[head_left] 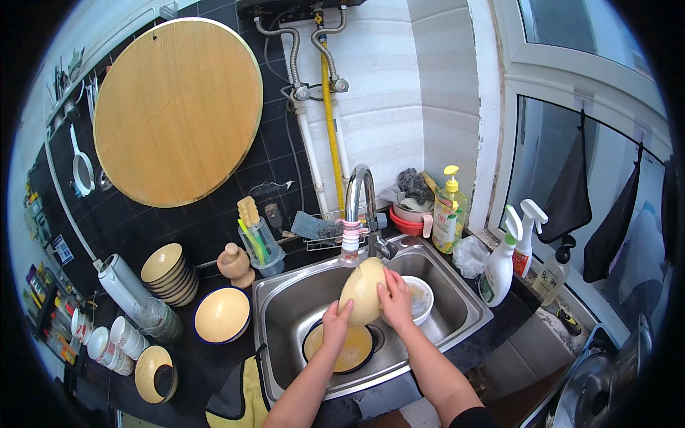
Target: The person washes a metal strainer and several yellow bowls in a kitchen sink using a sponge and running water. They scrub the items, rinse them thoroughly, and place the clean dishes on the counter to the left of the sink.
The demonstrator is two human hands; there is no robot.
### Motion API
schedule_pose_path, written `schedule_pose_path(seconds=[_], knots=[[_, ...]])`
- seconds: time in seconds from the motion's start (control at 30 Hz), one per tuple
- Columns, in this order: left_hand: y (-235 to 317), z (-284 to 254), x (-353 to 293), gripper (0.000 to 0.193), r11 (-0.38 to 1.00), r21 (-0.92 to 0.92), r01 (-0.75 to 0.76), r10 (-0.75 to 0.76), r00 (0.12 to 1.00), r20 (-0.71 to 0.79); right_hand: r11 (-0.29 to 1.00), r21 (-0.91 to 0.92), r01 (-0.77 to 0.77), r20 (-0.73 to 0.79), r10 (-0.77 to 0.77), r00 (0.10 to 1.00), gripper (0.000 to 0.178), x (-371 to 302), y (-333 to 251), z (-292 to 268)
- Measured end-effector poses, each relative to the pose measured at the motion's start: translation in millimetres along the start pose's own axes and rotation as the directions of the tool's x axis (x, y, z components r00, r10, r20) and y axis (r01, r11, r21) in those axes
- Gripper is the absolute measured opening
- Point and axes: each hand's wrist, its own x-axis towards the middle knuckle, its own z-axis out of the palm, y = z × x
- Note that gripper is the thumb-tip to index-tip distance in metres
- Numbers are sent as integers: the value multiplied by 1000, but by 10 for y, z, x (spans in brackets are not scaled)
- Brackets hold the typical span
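Note:
Both my hands hold a cream-yellow bowl (362, 291) tilted up on its side, just below the spout of the chrome faucet (354, 187). My left hand (334, 327) grips its lower left edge, thumb on the near face. On the right edge, my right hand (396, 298) lies with its fingers closed against the bowl. Some fingertips are hidden. Beneath, in the steel sink (285, 298), sits a dark-rimmed cream bowl (351, 354) that looks to hold yellowish liquid. A white bowl (421, 299) with something pale inside stands to the right, partly behind my right hand.
Left of the sink are a wide cream bowl (222, 315), a bowl stack (171, 271), several paper cups (118, 342) and a yellow-and-grey cloth (250, 389). A dish soap bottle (448, 214) and spray bottles (499, 267) line the right side. A round wooden board (178, 110) hangs behind.

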Motion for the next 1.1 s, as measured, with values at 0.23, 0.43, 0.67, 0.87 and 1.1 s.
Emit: schedule_pose_path(seconds=[0.23,0.43,0.67,0.87,1.1], knots=[[-238,-56,143,34,886,-463,10,-33,999,-42,857,-245,454,191,-416,889,40,30,-178,9],[-117,-48,89,31,873,-480,91,-132,990,-52,942,-214,259,186,-221,957,56,33,-240,62],[-174,-108,81,26,952,-307,7,-31,997,-75,891,-445,96,166,-23,986,69,358,-472,280],[-70,-98,69,27,892,-449,45,-123,982,-146,968,-84,-238,197,250,948,63,754,193,412],[-52,-174,60,33,854,-511,97,-201,968,-152,914,-361,184,337,-56,940,57,636,-376,468]])
